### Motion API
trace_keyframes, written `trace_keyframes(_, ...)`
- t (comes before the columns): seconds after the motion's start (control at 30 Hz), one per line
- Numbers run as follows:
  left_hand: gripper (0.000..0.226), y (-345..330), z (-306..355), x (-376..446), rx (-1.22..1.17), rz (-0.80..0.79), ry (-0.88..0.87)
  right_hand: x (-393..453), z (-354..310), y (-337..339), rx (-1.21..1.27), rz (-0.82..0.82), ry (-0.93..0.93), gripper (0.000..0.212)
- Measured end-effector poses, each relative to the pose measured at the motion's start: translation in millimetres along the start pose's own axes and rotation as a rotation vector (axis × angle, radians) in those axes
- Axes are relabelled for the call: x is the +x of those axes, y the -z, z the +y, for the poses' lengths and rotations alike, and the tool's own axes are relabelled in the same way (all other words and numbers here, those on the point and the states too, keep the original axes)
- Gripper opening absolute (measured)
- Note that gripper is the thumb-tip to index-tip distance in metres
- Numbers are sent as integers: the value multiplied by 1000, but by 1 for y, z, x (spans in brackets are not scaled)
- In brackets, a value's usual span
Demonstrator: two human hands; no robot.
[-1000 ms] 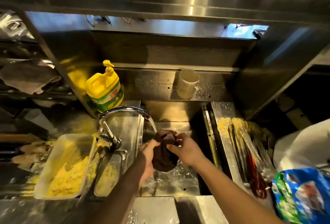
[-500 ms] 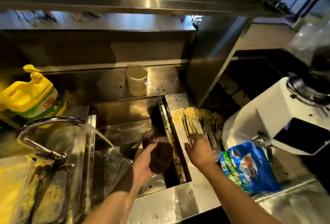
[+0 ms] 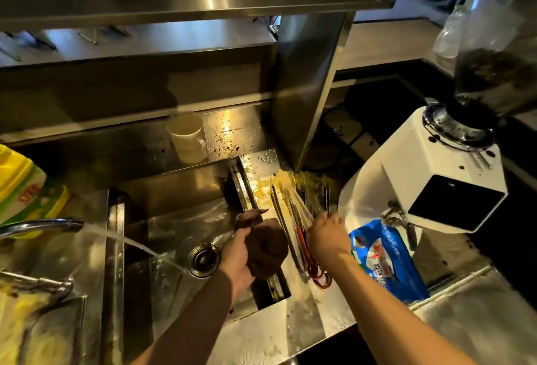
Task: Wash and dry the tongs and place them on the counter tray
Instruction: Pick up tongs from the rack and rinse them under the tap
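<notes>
The left hand (image 3: 236,257) clutches a dark brown cloth (image 3: 266,248) over the steel sink (image 3: 174,225), ready for wiping; the right hand (image 3: 328,238) closes its grip on long metal tongs (image 3: 290,204) right of it.

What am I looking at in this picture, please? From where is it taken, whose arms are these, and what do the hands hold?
There is no machine here: a person works with two bare hands. The single picture comes from a wide camera worn on the person's head, looking forward and down, so both arms enter from the bottom edge.

The left hand grips a dark cloth over the sink. The tap at the left is running into it.

The right hand reaches to the tray beside the sink, where several tongs lie; its fingers touch them, but whether they have closed on a pair cannot be seen.

Nearby stand a yellow soap bottle, a cup, a blue bag and a white grinder.
</notes>
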State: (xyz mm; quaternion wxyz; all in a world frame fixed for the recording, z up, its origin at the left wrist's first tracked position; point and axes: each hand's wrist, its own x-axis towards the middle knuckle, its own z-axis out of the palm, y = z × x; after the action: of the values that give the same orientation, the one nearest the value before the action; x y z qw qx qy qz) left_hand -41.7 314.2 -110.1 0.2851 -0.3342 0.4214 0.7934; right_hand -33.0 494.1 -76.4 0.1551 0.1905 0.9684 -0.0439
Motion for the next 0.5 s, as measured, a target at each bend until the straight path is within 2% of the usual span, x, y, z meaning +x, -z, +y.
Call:
trace_keyframes(0.1,33,1,1,2,-18,5,-9,1,1,13,77,31,-25,46)
trace_keyframes(0.23,33,12,2,3,-10,-13,-4,-3,3,37,226,93,-96,34)
trace_keyframes(0.37,31,35,11,-4,3,-38,-6,-18,-2,48,307,147,-54,44)
trace_keyframes(0.43,25,48,15,-8,11,-7,-31,-22,-7,48,410,108,1,45)
trace_keyframes(0.5,19,68,24,-13,-10,72,-59,-28,-27,44,678,-16,52,43)
